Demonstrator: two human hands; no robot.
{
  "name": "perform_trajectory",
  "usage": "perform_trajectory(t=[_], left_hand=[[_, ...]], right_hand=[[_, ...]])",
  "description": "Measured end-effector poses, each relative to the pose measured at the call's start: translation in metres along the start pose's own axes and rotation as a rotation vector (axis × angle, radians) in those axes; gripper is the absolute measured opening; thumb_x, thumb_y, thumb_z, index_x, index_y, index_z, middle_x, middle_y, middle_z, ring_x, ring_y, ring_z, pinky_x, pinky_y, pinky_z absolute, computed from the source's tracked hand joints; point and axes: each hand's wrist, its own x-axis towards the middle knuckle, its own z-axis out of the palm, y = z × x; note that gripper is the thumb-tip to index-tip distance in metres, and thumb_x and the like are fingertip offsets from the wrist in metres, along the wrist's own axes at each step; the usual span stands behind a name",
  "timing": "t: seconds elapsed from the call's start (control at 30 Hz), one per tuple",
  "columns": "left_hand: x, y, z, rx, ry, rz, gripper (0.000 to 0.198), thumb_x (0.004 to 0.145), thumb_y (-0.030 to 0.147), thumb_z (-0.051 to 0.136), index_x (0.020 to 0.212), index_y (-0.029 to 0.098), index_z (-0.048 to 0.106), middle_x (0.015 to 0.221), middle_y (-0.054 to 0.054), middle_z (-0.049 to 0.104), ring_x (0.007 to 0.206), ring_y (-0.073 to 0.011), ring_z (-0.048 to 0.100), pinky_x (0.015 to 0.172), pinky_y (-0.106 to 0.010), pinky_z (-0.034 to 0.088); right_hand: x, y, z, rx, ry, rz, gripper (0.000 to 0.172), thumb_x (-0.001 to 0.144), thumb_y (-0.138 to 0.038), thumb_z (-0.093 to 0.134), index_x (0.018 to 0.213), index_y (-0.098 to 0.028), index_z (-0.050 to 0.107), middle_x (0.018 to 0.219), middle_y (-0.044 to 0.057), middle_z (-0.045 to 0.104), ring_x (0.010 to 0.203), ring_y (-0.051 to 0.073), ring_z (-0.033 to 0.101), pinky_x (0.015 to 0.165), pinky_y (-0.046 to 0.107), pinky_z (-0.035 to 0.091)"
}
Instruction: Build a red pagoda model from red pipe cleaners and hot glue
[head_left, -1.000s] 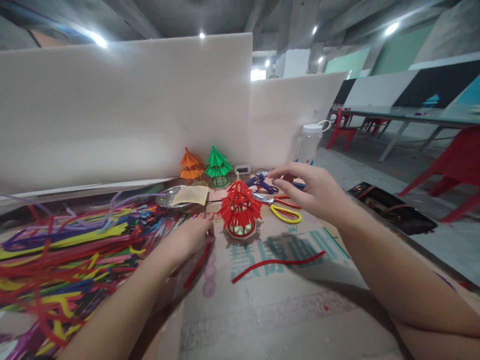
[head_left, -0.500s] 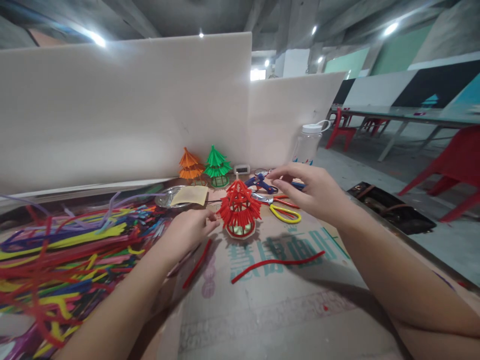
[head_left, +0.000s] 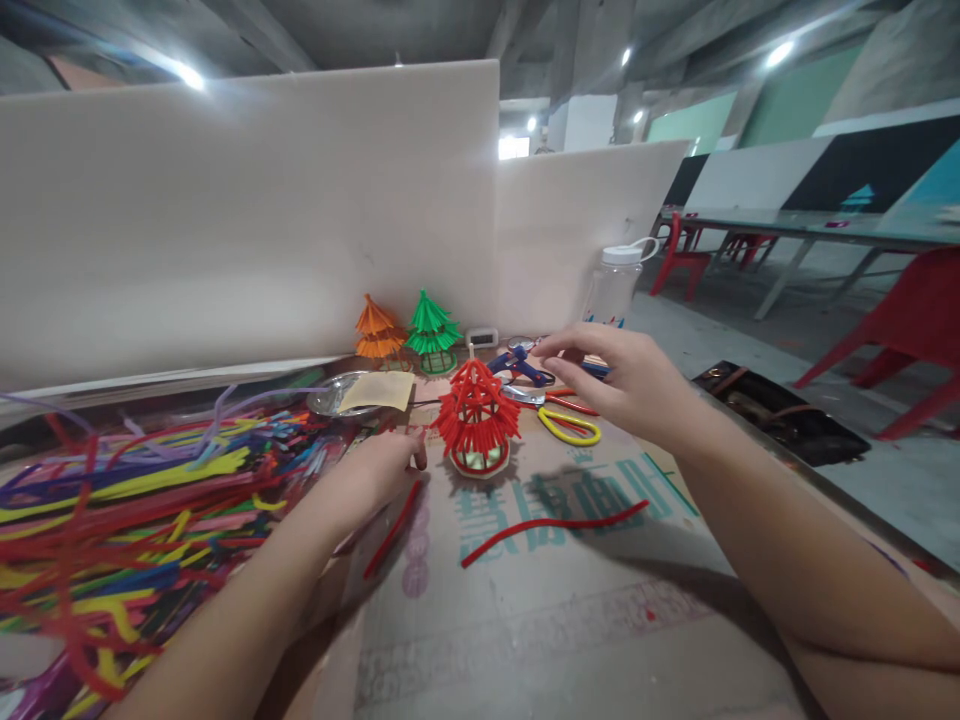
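A small red pagoda-like model made of fuzzy stems stands upright on the work board, its layered roof over an open frame. Just left of it, my left hand is over the board, fingers loosely bent and apart from the model, with nothing visible in them. My right hand hovers to the right with thumb and fingers spread, close to a blue glue gun. Below that hand lies a cutting tool with yellow and red handles. Two red pipe cleaners lie in front: a long curved one and a shorter one.
A heap of colourful pipe cleaners covers the left side. Behind stand an orange model, a green model and a small digital display. A metal dish carries a yellowish card. A bottle stands back right.
My left hand has drawn back slightly from the red model, and its fingers now bend downward more. My right hand has hardly moved, and the model stays in place.
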Motion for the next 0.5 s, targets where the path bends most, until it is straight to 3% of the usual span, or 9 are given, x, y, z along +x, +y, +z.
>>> perform_trajectory(t=[0.27, 0.33, 0.43, 0.5], left_hand=[[0.009, -0.002, 0.012, 0.064, -0.186, 0.01, 0.019, 0.075, 0.036, 0.071, 0.084, 0.021, 0.079, 0.085, -0.008, 0.078, 0.082, -0.0269, 0.071, 0.068, -0.03, 0.048], [0.008, 0.0, 0.011, 0.07, -0.201, 0.025, 0.017, 0.073, 0.029, 0.071, 0.086, 0.022, 0.079, 0.086, -0.007, 0.078, 0.083, -0.0256, 0.071, 0.07, -0.029, 0.049], [0.006, 0.002, 0.013, 0.075, -0.196, 0.04, 0.029, 0.068, 0.013, 0.066, 0.093, 0.022, 0.078, 0.095, -0.007, 0.077, 0.089, -0.0251, 0.071, 0.074, -0.028, 0.05], [0.004, 0.002, 0.013, 0.049, -0.12, 0.008, 0.034, 0.066, 0.007, 0.062, 0.093, 0.021, 0.077, 0.097, -0.007, 0.077, 0.089, -0.0248, 0.071, 0.075, -0.028, 0.051]], right_hand=[[0.0, -0.001, -0.001, 0.001, -0.012, -0.015, 0.016, 0.096, -0.024, 0.058, 0.102, -0.018, 0.071, 0.099, 0.007, 0.077, 0.083, 0.018, 0.069, 0.071, 0.03, 0.049], [0.0, -0.001, -0.001, 0.003, -0.015, -0.024, 0.016, 0.096, -0.024, 0.057, 0.102, -0.018, 0.071, 0.1, 0.007, 0.077, 0.084, 0.018, 0.069, 0.072, 0.03, 0.049], [0.0, 0.001, 0.001, 0.01, -0.026, -0.041, 0.017, 0.096, -0.023, 0.056, 0.103, -0.018, 0.071, 0.101, 0.007, 0.076, 0.085, 0.018, 0.068, 0.074, 0.03, 0.049], [0.0, 0.002, 0.001, 0.014, -0.032, -0.047, 0.017, 0.097, -0.024, 0.056, 0.103, -0.017, 0.07, 0.101, 0.007, 0.076, 0.084, 0.018, 0.068, 0.075, 0.03, 0.049]])
